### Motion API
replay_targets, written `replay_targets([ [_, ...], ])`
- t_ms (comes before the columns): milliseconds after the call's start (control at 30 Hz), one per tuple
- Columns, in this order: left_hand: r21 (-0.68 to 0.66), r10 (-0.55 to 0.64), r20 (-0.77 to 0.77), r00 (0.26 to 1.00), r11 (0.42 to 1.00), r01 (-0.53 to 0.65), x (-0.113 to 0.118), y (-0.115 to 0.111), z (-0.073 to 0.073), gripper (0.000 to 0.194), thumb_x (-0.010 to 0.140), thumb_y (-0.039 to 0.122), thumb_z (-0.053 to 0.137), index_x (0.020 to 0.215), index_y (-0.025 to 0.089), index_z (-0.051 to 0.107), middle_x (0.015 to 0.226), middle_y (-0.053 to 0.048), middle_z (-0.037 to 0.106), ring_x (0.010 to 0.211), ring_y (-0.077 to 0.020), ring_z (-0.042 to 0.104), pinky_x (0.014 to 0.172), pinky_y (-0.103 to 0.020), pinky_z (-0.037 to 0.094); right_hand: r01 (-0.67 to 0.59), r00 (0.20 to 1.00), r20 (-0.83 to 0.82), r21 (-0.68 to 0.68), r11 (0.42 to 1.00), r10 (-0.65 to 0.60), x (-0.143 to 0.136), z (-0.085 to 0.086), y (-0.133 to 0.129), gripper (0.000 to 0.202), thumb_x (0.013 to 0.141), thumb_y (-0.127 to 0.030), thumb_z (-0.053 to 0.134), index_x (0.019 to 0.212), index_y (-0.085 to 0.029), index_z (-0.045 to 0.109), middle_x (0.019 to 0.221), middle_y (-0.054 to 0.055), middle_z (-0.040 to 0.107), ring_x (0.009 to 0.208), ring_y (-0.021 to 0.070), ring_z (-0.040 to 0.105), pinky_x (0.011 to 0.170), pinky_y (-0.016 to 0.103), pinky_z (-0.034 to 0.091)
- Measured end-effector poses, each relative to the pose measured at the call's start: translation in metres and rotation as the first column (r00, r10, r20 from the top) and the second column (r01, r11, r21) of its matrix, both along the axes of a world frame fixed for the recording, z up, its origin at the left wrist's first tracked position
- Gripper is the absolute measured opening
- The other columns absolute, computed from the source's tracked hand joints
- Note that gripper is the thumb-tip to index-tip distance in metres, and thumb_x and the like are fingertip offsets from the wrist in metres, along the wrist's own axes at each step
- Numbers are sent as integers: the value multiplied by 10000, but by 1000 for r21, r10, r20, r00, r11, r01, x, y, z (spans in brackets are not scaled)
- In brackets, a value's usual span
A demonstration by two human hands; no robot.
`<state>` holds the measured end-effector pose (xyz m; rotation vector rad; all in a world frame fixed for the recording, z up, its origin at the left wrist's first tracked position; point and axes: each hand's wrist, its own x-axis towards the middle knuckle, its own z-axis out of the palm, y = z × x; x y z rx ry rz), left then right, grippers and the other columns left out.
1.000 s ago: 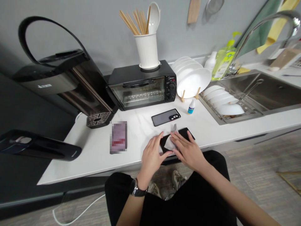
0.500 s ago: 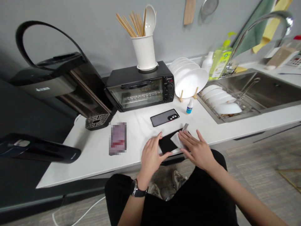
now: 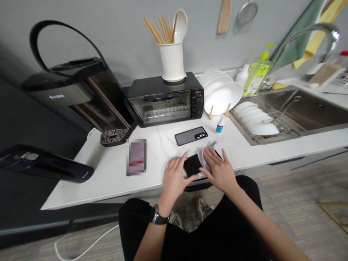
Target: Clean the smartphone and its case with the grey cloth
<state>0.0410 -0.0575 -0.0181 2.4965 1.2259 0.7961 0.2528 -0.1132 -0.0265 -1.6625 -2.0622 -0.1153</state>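
Observation:
A black-faced smartphone [image 3: 191, 165] lies flat at the counter's front edge. My left hand [image 3: 174, 177] braces its left end, thumb along the near edge and fingers at the far edge. Over the phone's right part, my right hand [image 3: 218, 168] presses a thin white wipe [image 3: 201, 156] with its fingers laid nearly flat; much of the wipe is hidden beneath them. Just beyond lies a grey, black-rimmed phone case [image 3: 191, 136] with camera holes. A small white bottle with a blue label [image 3: 220, 124] stands upright to the right of the case.
A blurred purple item [image 3: 136, 157] lies left on the white counter [image 3: 108, 174]. Behind are a toaster oven [image 3: 163, 105] bearing a chopstick holder [image 3: 172, 59], racked white plates [image 3: 223, 95] and a dark machine [image 3: 81, 94]. A sink [image 3: 312, 112] holding bowls is right.
My right hand has slid left along the phone with the wipe, uncovering more of its right end. My left hand stays at the left end. The view has shifted slightly.

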Motion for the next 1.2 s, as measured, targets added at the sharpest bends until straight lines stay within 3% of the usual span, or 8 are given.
replay_targets([
  [100, 10, 20, -51, 998, 1000, -20, -2, 1, -2, 761, 918, 290, 768, 1583, 224, 404, 1226, -100, 714, 1108, -306, 650, 1082, -506, 474, -230, 972, -52, -38, 972, 228, -34, 1, -5, 723, 1039, -616, 508, 1528, -83, 515, 1581, 191, 529, 1508, 311, 470, 1298, 581, 240],
  [167, 12, 34, -67, 997, 999, -33, -3, 0, -3, 745, 925, 255, 748, 1584, 218, 403, 1211, -97, 716, 1097, -303, 649, 1085, -504, 473, -311, 950, -56, -49, 949, 308, -34, 1, -13, 684, 1048, -600, 505, 1546, -131, 502, 1574, 153, 549, 1495, 281, 491, 1313, 569, 202],
  [367, 24, 17, -14, 1000, 1000, -16, -3, -1, -2, 969, 842, 473, 857, 1624, 243, 334, 1278, -108, 704, 1161, -325, 641, 1122, -530, 451, 30, 1000, 0, 16, 999, -30, 10, -3, -9, 570, 1091, -443, 468, 1600, -187, 447, 1583, 141, 537, 1490, 324, 494, 1287, 640, 198],
  [567, 6, 24, -43, 999, 1000, -24, -3, 0, -2, 815, 924, 277, 752, 1627, 248, 342, 1242, -97, 707, 1118, -307, 648, 1098, -514, 481, -283, 958, -45, -40, 958, 282, -26, -1, -8, 658, 1048, -577, 519, 1567, -174, 493, 1567, 143, 556, 1485, 295, 505, 1303, 596, 214],
  [733, 6, 15, -11, 1000, 1000, -15, 0, 0, -2, 983, 841, 459, 863, 1632, 252, 318, 1292, -99, 696, 1167, -321, 636, 1129, -523, 458, 12, 1000, 4, 24, 1000, -12, 2, 0, -11, 569, 1087, -453, 470, 1592, -191, 462, 1565, 144, 557, 1483, 326, 503, 1287, 662, 178],
  [867, 14, 16, -22, 1000, 1000, -16, 0, 2, -3, 890, 899, 415, 812, 1630, 245, 333, 1258, -106, 699, 1139, -318, 646, 1056, -491, 505, -238, 971, 3, -33, 971, 239, -9, -1, -5, 766, 1028, -659, 501, 1579, -128, 465, 1592, 164, 519, 1517, 301, 459, 1307, 580, 215],
  [1033, 17, 9, -5, 1000, 1000, -9, 0, 2, -2, 915, 880, 488, 818, 1623, 236, 347, 1286, -112, 693, 1162, -321, 642, 1035, -473, 527, -33, 999, -20, -21, 999, 33, -9, 5, 10, 654, 1075, -588, 450, 1553, -145, 507, 1556, 164, 559, 1482, 332, 503, 1293, 656, 167],
  [1200, 10, 40, -29, 999, 999, -40, 0, 1, -1, 823, 917, 344, 790, 1612, 222, 365, 1254, -109, 696, 1129, -305, 652, 995, -445, 546, -317, 948, -9, -79, 945, 317, -8, 7, 6, 783, 1019, -703, 478, 1564, -141, 492, 1571, 160, 546, 1501, 302, 482, 1305, 580, 215],
])
